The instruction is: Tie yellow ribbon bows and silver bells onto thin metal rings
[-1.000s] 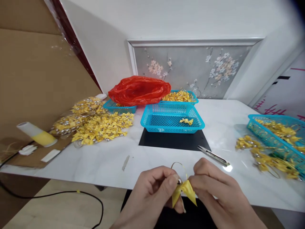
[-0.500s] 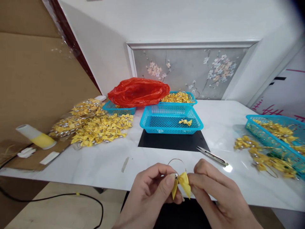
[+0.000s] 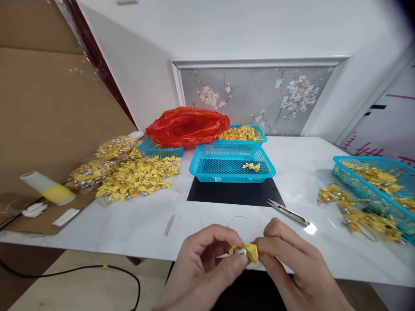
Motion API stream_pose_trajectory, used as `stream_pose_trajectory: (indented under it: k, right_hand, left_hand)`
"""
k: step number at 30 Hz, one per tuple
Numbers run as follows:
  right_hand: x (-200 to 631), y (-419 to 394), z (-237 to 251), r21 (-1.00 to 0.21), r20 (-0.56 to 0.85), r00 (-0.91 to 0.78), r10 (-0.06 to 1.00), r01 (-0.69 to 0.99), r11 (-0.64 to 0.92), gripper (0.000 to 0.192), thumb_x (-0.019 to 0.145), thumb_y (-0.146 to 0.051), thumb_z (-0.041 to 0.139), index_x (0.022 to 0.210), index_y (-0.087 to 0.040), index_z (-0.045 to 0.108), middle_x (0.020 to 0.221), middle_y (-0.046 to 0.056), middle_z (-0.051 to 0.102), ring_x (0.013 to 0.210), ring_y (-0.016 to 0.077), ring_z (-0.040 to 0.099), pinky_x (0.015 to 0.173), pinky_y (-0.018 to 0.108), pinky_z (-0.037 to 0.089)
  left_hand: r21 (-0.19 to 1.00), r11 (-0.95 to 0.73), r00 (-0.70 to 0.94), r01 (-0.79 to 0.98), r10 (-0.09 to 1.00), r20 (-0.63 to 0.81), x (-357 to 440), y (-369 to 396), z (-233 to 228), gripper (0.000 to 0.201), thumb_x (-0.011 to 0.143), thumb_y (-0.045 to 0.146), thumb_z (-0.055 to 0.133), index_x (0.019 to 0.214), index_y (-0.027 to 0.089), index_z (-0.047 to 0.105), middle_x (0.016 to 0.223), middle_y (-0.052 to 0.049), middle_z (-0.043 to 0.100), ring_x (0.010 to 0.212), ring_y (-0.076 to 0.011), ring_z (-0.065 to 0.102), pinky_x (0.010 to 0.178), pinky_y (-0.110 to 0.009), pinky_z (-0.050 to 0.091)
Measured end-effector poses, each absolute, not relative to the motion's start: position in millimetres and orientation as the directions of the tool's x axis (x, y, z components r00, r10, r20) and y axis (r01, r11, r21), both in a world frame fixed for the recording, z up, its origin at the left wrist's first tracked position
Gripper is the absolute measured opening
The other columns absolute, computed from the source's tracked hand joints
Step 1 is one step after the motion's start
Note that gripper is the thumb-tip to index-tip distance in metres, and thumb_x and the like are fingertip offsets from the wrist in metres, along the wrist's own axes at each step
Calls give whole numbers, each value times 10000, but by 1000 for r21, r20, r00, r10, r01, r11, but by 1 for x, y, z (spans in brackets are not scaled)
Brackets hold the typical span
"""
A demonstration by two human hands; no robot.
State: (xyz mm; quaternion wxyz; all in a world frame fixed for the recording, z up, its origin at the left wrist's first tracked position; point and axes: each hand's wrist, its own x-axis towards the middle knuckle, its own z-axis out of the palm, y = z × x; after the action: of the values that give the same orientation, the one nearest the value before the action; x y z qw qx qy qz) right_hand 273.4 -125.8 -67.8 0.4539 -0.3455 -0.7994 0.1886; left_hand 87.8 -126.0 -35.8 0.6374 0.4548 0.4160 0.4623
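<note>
While both hands meet just past the near edge of the white table (image 3: 145, 224), the left hand (image 3: 204, 268) and the right hand (image 3: 292, 268) each pinch one small yellow ribbon bow (image 3: 248, 252) between thumb and fingertips, fingers drawn in narrow around it, a thin wire loop (image 3: 238, 219) rising from it over the tabletop. Bare table lies directly ahead of the knuckles and out to the left hand's side; just beyond the right hand rests one pair of thread snips (image 3: 288, 211), near a black mat (image 3: 233, 192). On that mat, straight ahead, stands a blue basket (image 3: 231, 164) holding a single yellow bow. Farther back are two more blue baskets, one (image 3: 241, 133) heaped with yellow pieces, one (image 3: 162, 149) under a red plastic bag (image 3: 188, 125). A fourth basket (image 3: 372, 181), far off the right hand, holds more bows, with some spilled beside it. One loose pile of bows (image 3: 129, 170) lies well off the left hand.
</note>
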Motion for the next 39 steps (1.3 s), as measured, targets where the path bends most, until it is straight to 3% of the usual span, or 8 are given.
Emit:
stream_pose_trajectory:
  k: [9, 17, 21, 24, 28, 34, 36, 39]
  right_hand:
    - [271, -122, -71, -683, 583, -299, 755, 323, 655, 191, 952, -86, 468, 901, -240, 568, 763, -2, 502, 687, 126, 568, 556, 224, 454]
    - [273, -117, -73, -636, 645, -270, 715, 329, 698, 188, 916, -59, 514, 876, -222, 597, 752, 2, 575, 679, 122, 609, 573, 212, 493]
    - [270, -120, -72, -629, 615, -227, 755, 435, 644, 162, 912, -104, 538, 964, -249, 588, 796, -35, 680, 681, 95, 674, 618, 154, 541]
    - [269, -123, -73, -544, 643, -223, 733, 541, 642, 212, 934, -126, 491, 1099, -237, 562, 898, -15, 730, 781, 103, 715, 702, 139, 569]
    - [269, -127, -70, -334, 772, -231, 592, 646, 687, 248, 918, -102, 511, 1129, -190, 607, 1046, 97, 666, 950, 177, 671, 775, 244, 587]
    - [255, -126, -53, -164, 818, -380, 432, 565, 808, 198, 925, -22, 488, 912, -119, 660, 858, 92, 678, 767, 156, 654, 660, 217, 580]
    - [250, -123, -50, -92, 834, -399, 382, 582, 808, 252, 945, -31, 449, 839, -103, 666, 797, 92, 692, 723, 164, 654, 631, 232, 581]
    - [246, -118, -51, -67, 784, -460, 416, 605, 794, 352, 978, -64, 371, 825, -99, 686, 768, 88, 685, 676, 163, 647, 563, 238, 566]
  left_hand:
    - [935, 260, 354, -243, 921, -164, 88, -125, -30, 106, 698, 214, 832, 768, 195, 754, 758, 9, 666, 734, -124, 569, 704, -213, 465]
    - [966, 186, 268, -180, 954, -134, 90, -128, -40, 63, 731, 182, 794, 772, 202, 750, 725, 21, 674, 657, -93, 551, 620, -162, 453]
    - [976, 177, 244, -128, 959, -142, 90, -127, -43, 82, 736, 160, 765, 804, 206, 762, 735, 13, 716, 657, -107, 605, 610, -168, 490]
    - [984, 159, 206, -84, 969, -139, 91, -127, -45, 101, 728, 154, 759, 814, 206, 770, 779, -2, 758, 722, -135, 666, 665, -183, 532]
    - [999, -8, 70, 53, 998, 4, 92, -127, -48, 111, 731, 150, 733, 811, 218, 769, 755, 13, 747, 667, -134, 690, 616, -174, 556]
    - [864, -339, 161, 373, 940, 299, 87, -123, -54, 216, 785, 97, 648, 905, 232, 766, 795, -3, 758, 689, -145, 709, 648, -208, 576]
    - [852, -350, 182, 390, 936, 301, 86, -121, -57, 236, 794, 96, 640, 930, 244, 764, 805, -5, 759, 699, -153, 714, 655, -224, 583]
    - [874, -310, 199, 374, 947, 251, 85, -120, -60, 249, 804, 102, 618, 955, 243, 758, 831, -17, 760, 720, -171, 722, 675, -256, 598]
